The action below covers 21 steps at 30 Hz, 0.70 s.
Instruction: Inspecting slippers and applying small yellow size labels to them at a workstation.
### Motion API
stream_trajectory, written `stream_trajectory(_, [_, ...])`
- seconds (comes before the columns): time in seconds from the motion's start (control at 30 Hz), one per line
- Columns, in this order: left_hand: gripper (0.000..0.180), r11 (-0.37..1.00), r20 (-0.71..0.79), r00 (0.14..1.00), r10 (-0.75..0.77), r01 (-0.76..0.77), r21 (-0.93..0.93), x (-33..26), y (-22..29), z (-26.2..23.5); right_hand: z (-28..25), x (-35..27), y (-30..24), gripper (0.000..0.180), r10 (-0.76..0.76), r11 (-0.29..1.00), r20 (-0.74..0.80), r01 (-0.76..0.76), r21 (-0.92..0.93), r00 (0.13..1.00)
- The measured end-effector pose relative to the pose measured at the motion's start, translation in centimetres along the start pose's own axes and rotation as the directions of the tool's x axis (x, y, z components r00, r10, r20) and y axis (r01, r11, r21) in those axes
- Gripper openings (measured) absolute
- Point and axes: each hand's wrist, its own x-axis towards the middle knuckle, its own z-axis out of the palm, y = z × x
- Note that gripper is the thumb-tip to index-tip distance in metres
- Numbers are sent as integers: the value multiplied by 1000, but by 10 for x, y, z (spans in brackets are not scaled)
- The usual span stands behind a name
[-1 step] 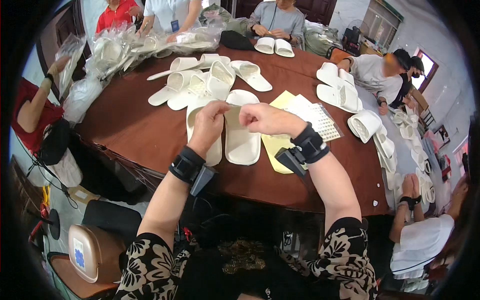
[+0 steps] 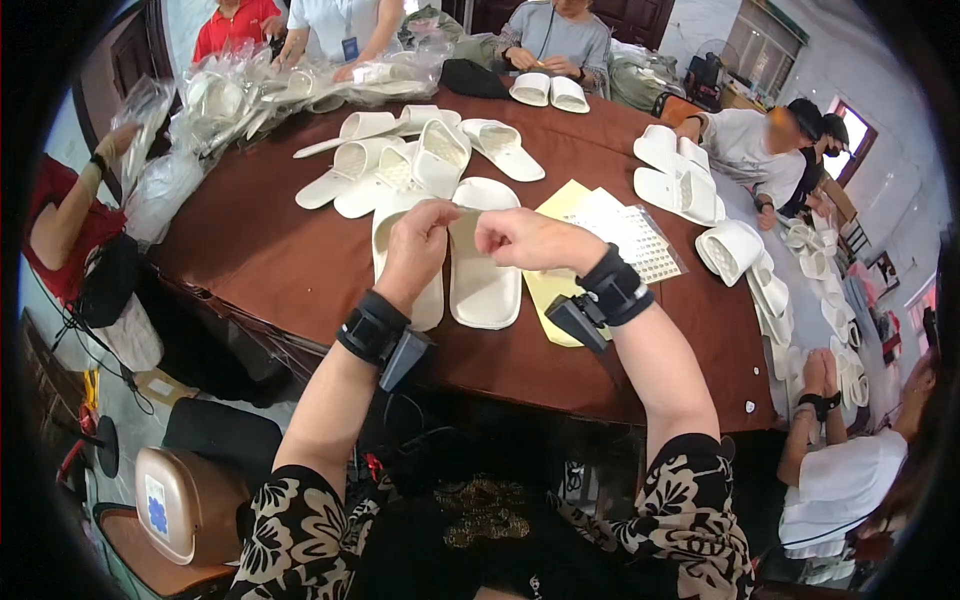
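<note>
A pair of white slippers lies in front of me; the right slipper (image 2: 486,292) shows its pale sole, and the left slipper (image 2: 432,308) is partly covered by my left hand (image 2: 415,250). That hand is closed in a pinch above the slippers, thumb and fingertips together. Facing it over the right slipper, my right hand (image 2: 535,238) has its fingers curled inward. Whatever either hand pinches is too small or hidden to name. Right of the slippers lie a yellow sheet (image 2: 552,318) and a white sheet of small printed labels (image 2: 655,250).
More white slippers (image 2: 440,160) lie beyond my hands on the brown-covered table (image 2: 300,270). Plastic-wrapped slippers (image 2: 215,105) heap at the far left. Other slippers (image 2: 680,190) stand at the right edge, and several people sit or stand around. A beige bin (image 2: 185,500) is at lower left.
My right hand has shifted very slightly to the left. The slippers and sheets stay where they were.
</note>
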Motion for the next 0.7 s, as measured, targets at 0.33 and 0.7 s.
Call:
stream_trajectory(0.33, [25, 999, 13, 1000, -25, 25, 21, 2, 4, 0, 22, 6, 28, 18, 32, 982, -3, -32, -184, 999])
stream_trajectory(0.7, [23, 1000, -8, 1000, -8, 9, 15, 2, 2, 0, 21, 1, 36, 18, 48, 999, -38, -48, 21, 998])
